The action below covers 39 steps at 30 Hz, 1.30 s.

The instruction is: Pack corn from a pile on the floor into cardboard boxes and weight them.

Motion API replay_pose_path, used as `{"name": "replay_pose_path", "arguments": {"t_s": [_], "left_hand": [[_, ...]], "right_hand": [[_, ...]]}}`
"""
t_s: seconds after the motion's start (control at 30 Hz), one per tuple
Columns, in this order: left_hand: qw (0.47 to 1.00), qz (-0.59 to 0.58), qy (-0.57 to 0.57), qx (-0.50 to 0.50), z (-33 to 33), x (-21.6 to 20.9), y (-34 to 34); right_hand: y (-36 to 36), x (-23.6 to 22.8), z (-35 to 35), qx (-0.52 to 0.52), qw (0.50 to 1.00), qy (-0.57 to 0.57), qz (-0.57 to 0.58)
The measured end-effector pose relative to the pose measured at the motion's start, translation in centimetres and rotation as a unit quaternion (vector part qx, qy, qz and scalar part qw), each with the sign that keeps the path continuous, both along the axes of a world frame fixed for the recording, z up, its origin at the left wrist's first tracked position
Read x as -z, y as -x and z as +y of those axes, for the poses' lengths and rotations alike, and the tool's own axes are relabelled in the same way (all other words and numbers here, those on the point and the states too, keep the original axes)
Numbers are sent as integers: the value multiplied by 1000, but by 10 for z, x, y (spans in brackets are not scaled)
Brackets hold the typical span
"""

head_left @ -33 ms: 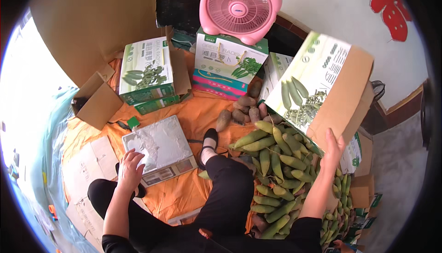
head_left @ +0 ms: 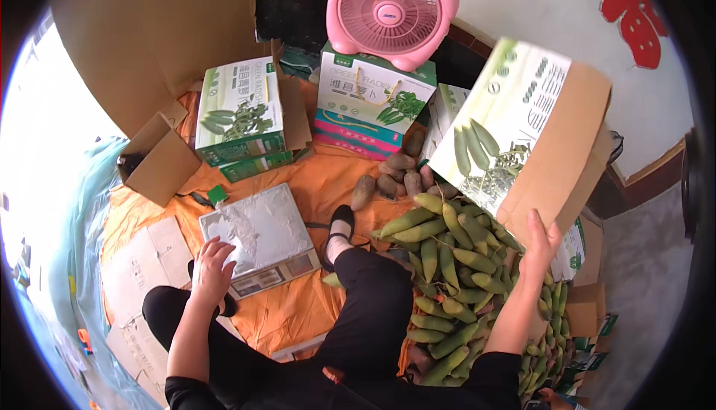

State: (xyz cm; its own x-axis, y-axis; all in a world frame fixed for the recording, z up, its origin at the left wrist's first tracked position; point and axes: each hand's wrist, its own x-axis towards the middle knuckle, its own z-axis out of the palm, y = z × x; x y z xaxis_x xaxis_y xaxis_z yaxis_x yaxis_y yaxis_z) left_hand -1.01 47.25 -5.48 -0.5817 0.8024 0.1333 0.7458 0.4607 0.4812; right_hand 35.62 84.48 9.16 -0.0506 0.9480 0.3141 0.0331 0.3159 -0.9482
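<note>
My right hand [head_left: 538,250] grips the lower edge of a cardboard carton [head_left: 514,123], thumb outside. The carton is held tilted above the radish pile, its white printed face with green radishes turned to me and a brown side showing. My left hand [head_left: 212,270] is raised over my bent leg with fingers apart, holding nothing. Nearest to it is a pale, whitish-topped box [head_left: 257,224] with a printed side, lying on the orange sheet. Beneath the carton spreads a heap of green radishes [head_left: 455,261].
A pink fan [head_left: 389,15] stands on a green and white gift carton [head_left: 365,86]. Similar cartons [head_left: 239,112] are stacked at back left, beside a brown open box [head_left: 160,164]. Brownish tubers [head_left: 395,175] lie beyond the radishes. An orange sheet [head_left: 298,320] covers the floor.
The carton in my right hand has shifted slightly up. My left hand stays almost where it was; the whole view has moved a little.
</note>
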Motion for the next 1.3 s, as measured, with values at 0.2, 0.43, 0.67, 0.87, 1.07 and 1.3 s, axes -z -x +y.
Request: {"name": "replay_pose_path", "arguments": {"t_s": [0.2, 0.43, 0.67, 0.87, 1.07, 1.3], "left_hand": [[1000, 15, -23, 9, -11, -13, -3], [999, -23, 30, 17, -37, -4, -8], [971, -120, 198, 64, -60, -15, -18], [956, -172, 196, 136, -72, -5, -20], [990, -96, -25, 96, -63, -35, -19], [994, 50, -89, -36, -63, -32, -5]], "right_hand": [[30, -51, -66, -125, 944, -261, -160], [126, -60, -108, -288, 822, -406, -276], [215, 34, -148, -434, 694, -458, -347], [261, 113, -159, -504, 645, -415, -397], [270, 157, -150, -540, 626, -377, -417], [267, 159, -150, -548, 599, -337, -478]]}}
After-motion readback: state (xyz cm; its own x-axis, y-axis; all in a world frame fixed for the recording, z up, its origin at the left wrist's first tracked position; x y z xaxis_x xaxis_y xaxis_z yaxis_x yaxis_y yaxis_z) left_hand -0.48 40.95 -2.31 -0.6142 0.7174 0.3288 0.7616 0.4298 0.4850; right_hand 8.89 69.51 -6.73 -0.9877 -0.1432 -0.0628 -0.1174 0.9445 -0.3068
